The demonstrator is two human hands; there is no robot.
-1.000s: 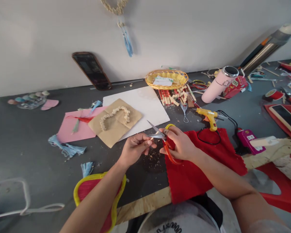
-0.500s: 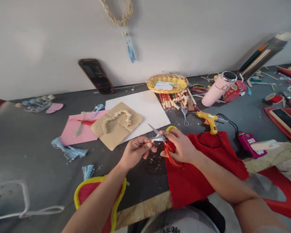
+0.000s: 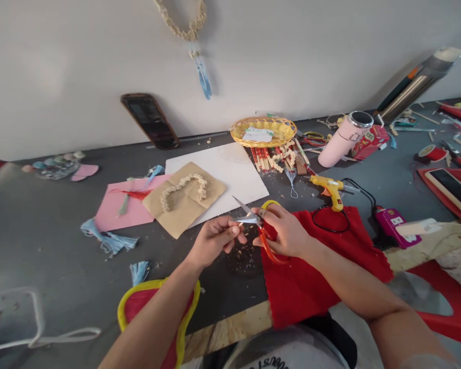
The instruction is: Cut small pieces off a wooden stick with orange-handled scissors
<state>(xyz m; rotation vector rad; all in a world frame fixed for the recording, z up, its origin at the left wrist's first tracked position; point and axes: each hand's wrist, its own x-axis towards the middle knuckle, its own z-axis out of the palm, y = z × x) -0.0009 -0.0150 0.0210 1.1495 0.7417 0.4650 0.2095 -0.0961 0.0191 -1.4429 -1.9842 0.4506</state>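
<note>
Trimming a pale stick (image 3: 242,224) with open scissors (image 3: 258,219) looks to be the step in hand.
Nearest, red cloth (image 3: 292,297) overhangs the desk's (image 3: 223,294) near edge; past it, the right hand's (image 3: 287,233) fingers are closed round the scissors' handles, and the left hand's (image 3: 215,240) fingers pinch the stick beside the lower blade, contact unclear. The next move probably calls for a steady pinch, fingertips clear of the blades. Beyond, a knobbly strand (image 3: 184,180) lies on brown paper (image 3: 176,224).
</note>
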